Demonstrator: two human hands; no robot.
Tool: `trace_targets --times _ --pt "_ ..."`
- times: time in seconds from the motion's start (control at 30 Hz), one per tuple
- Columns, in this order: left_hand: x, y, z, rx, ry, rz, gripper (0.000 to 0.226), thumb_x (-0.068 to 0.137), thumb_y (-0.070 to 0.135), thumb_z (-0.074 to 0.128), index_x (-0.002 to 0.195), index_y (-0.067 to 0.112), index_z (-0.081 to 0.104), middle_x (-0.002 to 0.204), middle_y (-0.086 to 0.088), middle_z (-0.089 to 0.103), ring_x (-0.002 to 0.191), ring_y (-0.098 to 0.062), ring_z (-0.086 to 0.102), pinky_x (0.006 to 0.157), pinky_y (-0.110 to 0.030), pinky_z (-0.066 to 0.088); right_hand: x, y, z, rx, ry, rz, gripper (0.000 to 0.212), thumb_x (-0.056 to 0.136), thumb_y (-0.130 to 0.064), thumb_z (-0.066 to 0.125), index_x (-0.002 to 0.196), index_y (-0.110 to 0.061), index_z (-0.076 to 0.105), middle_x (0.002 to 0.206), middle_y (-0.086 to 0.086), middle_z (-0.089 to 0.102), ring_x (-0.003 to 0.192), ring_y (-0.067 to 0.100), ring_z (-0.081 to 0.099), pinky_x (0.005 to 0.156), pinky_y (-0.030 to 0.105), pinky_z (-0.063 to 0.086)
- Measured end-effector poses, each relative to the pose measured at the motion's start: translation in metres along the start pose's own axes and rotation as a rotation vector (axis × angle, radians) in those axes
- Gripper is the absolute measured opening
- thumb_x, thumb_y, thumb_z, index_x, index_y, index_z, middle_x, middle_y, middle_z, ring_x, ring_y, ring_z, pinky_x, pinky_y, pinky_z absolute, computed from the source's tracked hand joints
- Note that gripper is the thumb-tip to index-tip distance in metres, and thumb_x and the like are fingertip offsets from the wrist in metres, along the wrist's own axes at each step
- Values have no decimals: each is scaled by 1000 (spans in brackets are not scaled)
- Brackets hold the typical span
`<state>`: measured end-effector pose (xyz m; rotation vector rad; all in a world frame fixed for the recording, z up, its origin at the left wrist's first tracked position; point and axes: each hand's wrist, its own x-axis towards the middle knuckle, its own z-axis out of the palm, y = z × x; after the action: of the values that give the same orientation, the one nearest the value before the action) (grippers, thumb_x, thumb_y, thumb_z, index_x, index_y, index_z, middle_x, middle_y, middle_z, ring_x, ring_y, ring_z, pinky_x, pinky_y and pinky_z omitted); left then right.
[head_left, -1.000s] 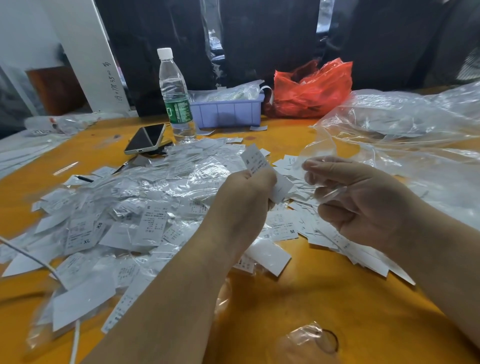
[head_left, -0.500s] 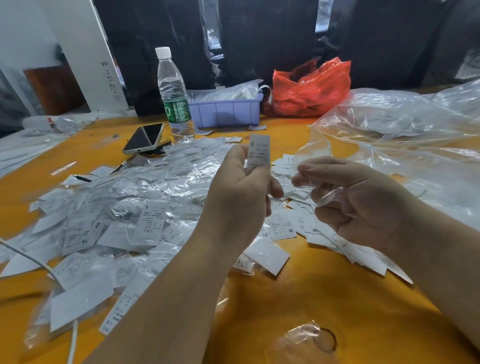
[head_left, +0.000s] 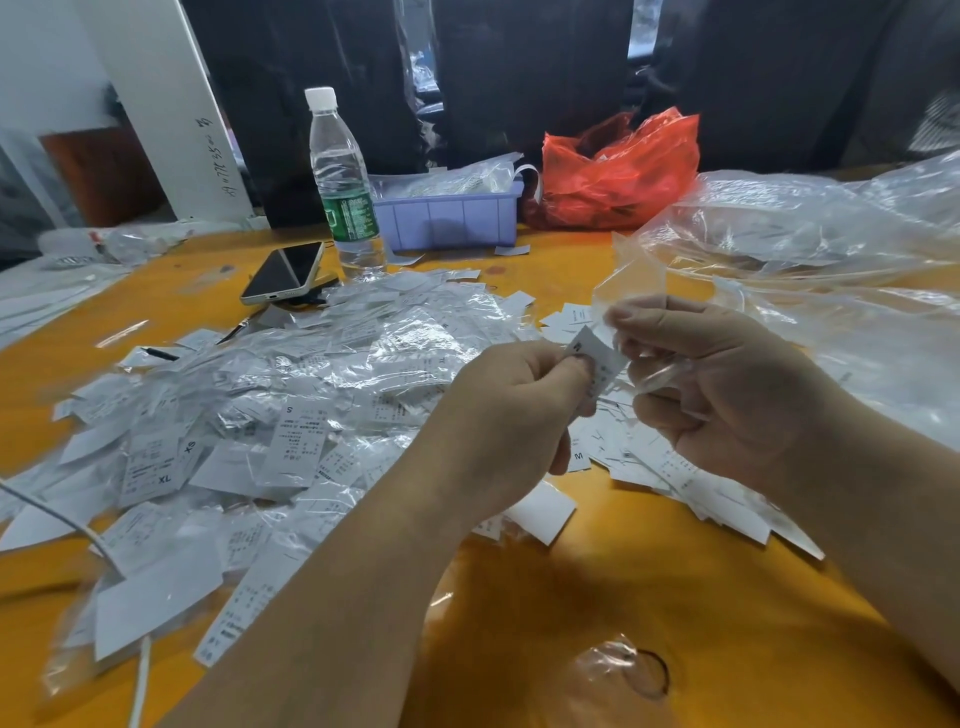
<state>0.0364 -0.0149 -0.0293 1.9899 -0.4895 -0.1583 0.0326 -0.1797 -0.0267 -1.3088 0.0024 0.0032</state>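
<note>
Right now the left hand (head_left: 514, 415) pinches a small white tag (head_left: 597, 358) between its thumb and fingers. The right hand (head_left: 727, 395) pinches a little clear bag (head_left: 634, 286) near its top edge, with the other fingers curled under. Both are held up over the orange counter (head_left: 571, 597), nearer to the person than the water bottle (head_left: 340, 176) and off to its right. The tag leans over, and its far end touches the bag just by the right thumb. It looks like the tag is about to go into the bag.

Things could go wrong here. The bag is thin and floppy, so its mouth may fall shut, and then the tag would slide down the outside. I cannot tell if the mouth is open. If the left hand pushes too hard, the tag may bend. If the pinch slips, the tag may drop into the loose tags (head_left: 675, 467) lying below, and it would be hard to find again.

Half a second ago the tag stood straight up, higher, with a gap between it and the right hand. Now it is lower, tipped over, and it meets the bag. The right hand has hardly moved. The bottle, the phone (head_left: 283, 273) beside it and the big heap of bagged tags (head_left: 311, 395) lie as they did.
</note>
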Motion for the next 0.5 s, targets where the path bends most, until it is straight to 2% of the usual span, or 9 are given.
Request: trace_targets --times 0.07,0.13,0.2,0.33,0.5 --pt "1 -1 0 -2 6 4 37 100 32 48 78 8 66 47 3 55 40 -5 45 53 -26 38 0 0 0 -18 9 -9 9 71 -19 71 75 -14 64 60 -2 50 55 15 19 36 18 28" --pt "2 -2 -1 -25 11 15 36 99 29 52 84 1 68 59 -9 58 43 -9 45 48 -25 39 0 0 0 -22 22 -18 7 76 -18 69 76 -13 64 60 -1 50 60 19 13 36 18 27" --pt "2 -3 -1 -16 -6 14 35 98 30 54 85 2 70 65 -11 60 43 -9 44 46 -23 37 0 -1 0 -31 30 -31 8 77 -18 69 77 -13 63 58 -1 49 56 17 17 38 19 25" --pt "2 -4 -2 -45 -66 -18 34 97 31 55 81 6 72 47 11 50 37 -5 37 40 -16 29 -4 -1 4 -51 48 -67 14 68 -20 70 73 -11 60 51 -2 43 35 7 24 42 23 17" --pt "2 -2 -2 -119 -78 -41 34 97 27 56 82 0 72 58 -2 51 36 -4 33 38 -15 27 -7 -1 7 -89 66 -92 17 65 -20 70 73 -8 60 46 -4 42 30 3 31 38 19 20"
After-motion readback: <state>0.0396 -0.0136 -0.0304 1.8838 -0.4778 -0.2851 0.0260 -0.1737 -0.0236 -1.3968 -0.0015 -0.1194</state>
